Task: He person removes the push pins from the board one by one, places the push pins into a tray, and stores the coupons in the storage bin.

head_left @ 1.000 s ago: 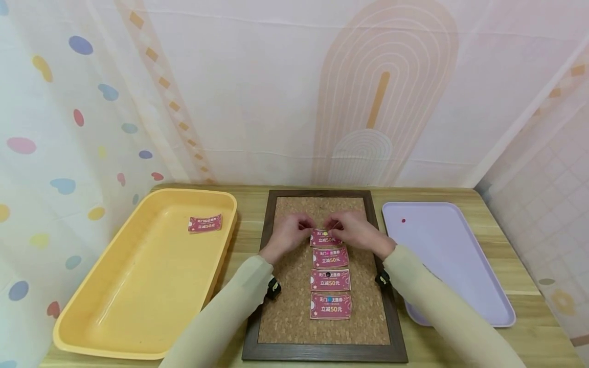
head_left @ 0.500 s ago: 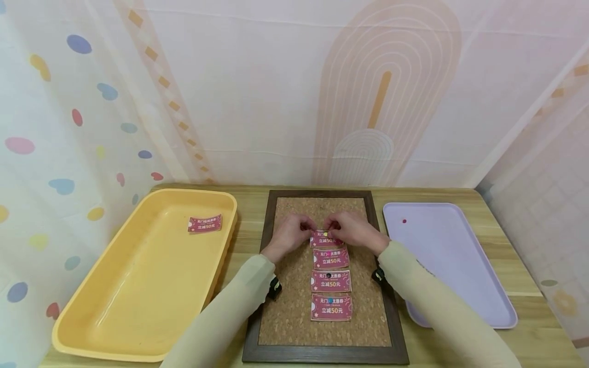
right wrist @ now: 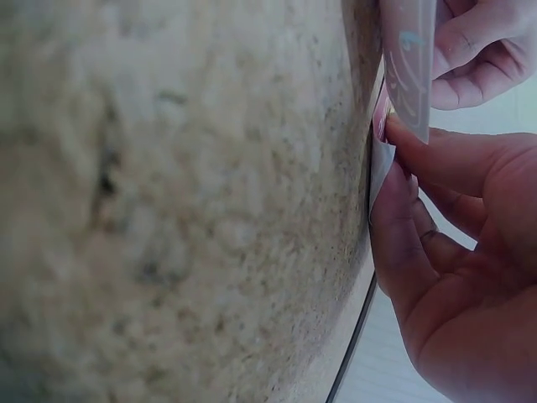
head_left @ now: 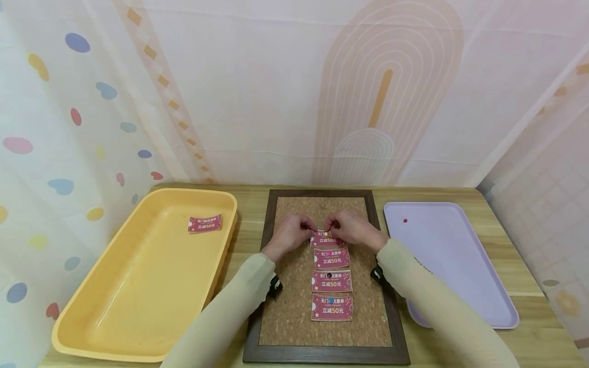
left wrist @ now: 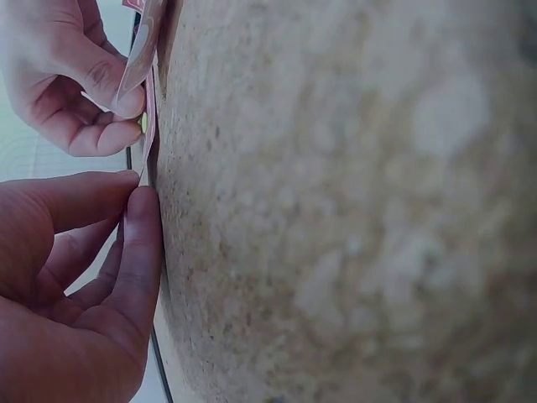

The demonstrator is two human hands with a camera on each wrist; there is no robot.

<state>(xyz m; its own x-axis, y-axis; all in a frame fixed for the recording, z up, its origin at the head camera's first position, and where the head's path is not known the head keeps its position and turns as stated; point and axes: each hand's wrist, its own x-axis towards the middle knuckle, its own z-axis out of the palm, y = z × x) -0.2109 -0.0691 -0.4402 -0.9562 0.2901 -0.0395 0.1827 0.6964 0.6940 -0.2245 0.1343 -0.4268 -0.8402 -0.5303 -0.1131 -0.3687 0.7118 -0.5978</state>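
Observation:
In the head view, both hands meet at the topmost red coupon (head_left: 325, 240) on a framed cork board (head_left: 287, 317). My left hand (head_left: 290, 234) pinches its upper left edge between thumb and finger; the left wrist view shows this left hand (left wrist: 88, 269) close up. At the upper right edge, the right hand (head_left: 353, 228) pinches the same coupon beside a yellow pushpin (head_left: 326, 234). Seen in the right wrist view, the right hand (right wrist: 470, 227) has thumb and finger on the paper, whose edge bends up. Below it, a second coupon (head_left: 331, 259) has a pink pin.
Two more coupons, one with a black pin (head_left: 329, 275) and one with a blue pin (head_left: 331, 300), continue the column downward. On the left stands a yellow tray (head_left: 138, 286) holding a loose coupon (head_left: 205, 224). A purple tray (head_left: 453, 255) with a red pin (head_left: 405, 221) lies right.
The right forearm and wrist have shifted slightly left. Both hands keep their places at the top coupon, and the view has moved only a little.

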